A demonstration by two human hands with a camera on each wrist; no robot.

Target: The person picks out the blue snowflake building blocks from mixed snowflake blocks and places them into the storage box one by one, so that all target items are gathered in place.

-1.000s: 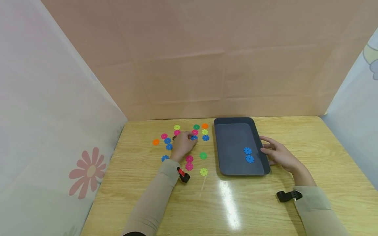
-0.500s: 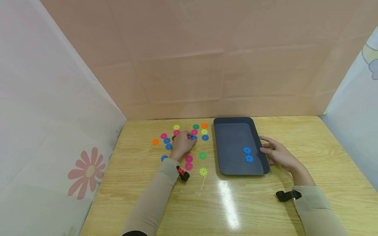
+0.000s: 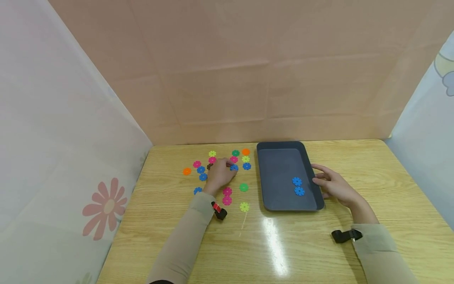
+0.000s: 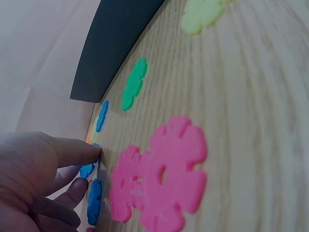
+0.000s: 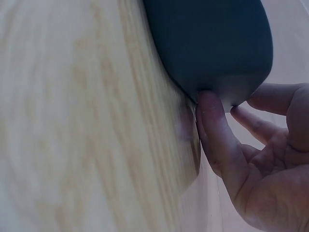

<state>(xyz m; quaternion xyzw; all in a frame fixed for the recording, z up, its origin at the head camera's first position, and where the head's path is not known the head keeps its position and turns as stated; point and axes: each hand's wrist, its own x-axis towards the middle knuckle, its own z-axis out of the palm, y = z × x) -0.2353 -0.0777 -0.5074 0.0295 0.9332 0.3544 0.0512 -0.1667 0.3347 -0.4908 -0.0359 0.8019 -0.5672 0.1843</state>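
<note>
Thumb and fingers of my left hand (image 3: 220, 173) pinch a blue flower-shaped disc (image 3: 234, 167) among the loose pieces left of the tray. In the left wrist view that blue disc (image 4: 87, 170) shows partly between the fingertips, near the table surface. On the right, my right hand (image 3: 335, 185) touches the outer right wall of the dark grey tray (image 3: 280, 205) with loosely bent fingers. The right wrist view shows its fingertips against the tray's outer wall (image 5: 217, 53). Two blue discs (image 3: 298, 186) lie inside the tray.
Pink discs (image 3: 227, 196), a green disc (image 3: 244, 187) and a yellow disc (image 3: 244, 206) lie between the left hand and tray. Further pieces, such as an orange disc (image 3: 186, 171), surround the left hand. A beige wall (image 3: 213, 79) rises behind the wooden table (image 3: 159, 221).
The blue disc at my left fingertips has shifted very slightly toward me and to the right. My right hand and the tray stay in place.
</note>
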